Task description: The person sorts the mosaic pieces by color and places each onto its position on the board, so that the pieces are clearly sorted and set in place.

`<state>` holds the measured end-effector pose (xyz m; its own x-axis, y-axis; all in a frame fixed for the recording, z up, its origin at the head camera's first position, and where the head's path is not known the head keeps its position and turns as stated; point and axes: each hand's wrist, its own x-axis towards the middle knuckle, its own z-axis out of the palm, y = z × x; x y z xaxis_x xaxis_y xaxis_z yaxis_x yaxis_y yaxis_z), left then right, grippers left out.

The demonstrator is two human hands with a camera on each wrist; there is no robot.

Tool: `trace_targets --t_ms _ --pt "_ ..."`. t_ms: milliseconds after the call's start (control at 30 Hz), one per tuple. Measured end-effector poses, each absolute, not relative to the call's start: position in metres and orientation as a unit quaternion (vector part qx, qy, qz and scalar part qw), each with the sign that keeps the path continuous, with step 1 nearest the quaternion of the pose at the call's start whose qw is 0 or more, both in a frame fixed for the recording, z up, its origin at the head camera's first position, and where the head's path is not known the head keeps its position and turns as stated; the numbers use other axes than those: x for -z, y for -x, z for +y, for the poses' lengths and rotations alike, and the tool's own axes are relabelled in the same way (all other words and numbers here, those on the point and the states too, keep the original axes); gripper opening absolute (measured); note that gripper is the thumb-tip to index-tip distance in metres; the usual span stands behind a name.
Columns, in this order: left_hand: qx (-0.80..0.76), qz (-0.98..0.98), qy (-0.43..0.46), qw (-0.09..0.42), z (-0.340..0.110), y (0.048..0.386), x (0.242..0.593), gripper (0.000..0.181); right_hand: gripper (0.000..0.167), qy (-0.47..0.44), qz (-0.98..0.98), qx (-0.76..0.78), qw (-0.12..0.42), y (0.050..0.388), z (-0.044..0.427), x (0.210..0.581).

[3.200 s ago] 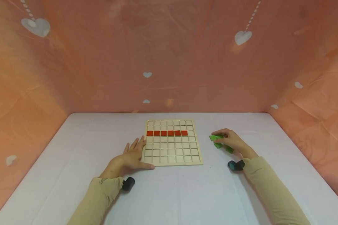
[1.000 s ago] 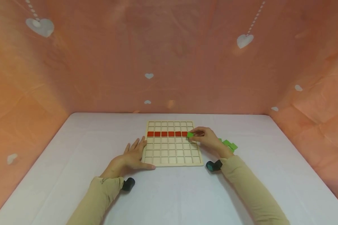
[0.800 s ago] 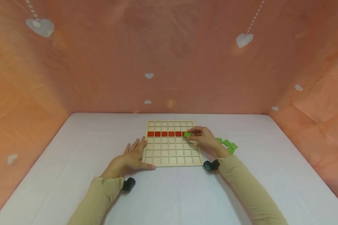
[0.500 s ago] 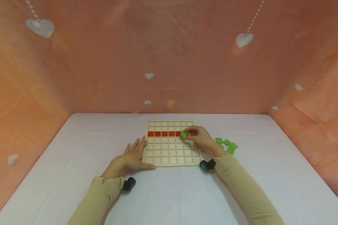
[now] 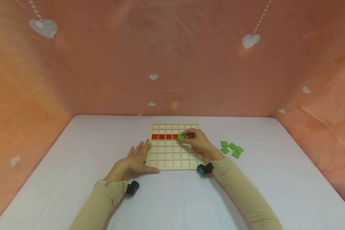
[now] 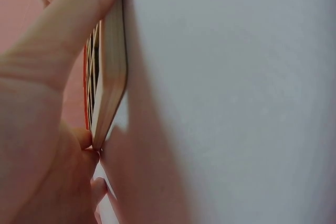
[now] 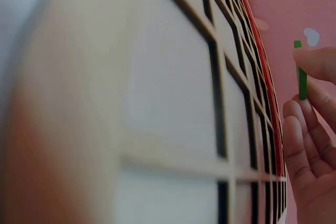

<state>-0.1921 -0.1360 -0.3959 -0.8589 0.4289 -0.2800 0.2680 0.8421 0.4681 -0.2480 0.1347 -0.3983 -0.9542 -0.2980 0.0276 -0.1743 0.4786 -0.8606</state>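
A wooden grid board (image 5: 168, 169) lies on the table with a row of red squares (image 5: 162, 136) in its third row from the back. My right hand (image 5: 197, 139) is over the board, pinching a green square (image 5: 180, 137) between thumb and fingers, above the red row. In the right wrist view the green square (image 7: 302, 80) is seen edge-on, off the board. My left hand (image 5: 135, 161) rests at the board's left side, fingers spread, fingertips at the left edge and thumb at the front edge. The left wrist view shows the thumb (image 6: 79, 19) against the board's side (image 6: 113, 61).
Several loose green squares (image 5: 224, 143) lie on the white table (image 5: 172, 201) to the right of the board. A dark wrist camera (image 5: 132, 187) sits at the left wrist, another (image 5: 204, 169) at the right. An orange cloth with hearts (image 5: 172, 57) stands behind and at the sides.
My right hand has picked up a green square from the right-hand pile and carried it leftward over the board along the red row. My left hand has stayed at the board's edge.
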Motion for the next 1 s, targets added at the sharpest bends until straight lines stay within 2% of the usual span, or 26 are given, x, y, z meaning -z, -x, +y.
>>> trace_targets --t_ms 467,1000 --pt "-0.207 0.942 -0.185 0.191 -0.137 0.193 0.396 0.116 0.032 0.174 0.851 0.492 0.059 0.249 0.115 0.401" --pt "-0.207 0.94 -0.187 0.196 -0.138 0.194 0.396 0.116 0.033 0.16 0.838 0.515 0.08 0.252 0.089 0.405"
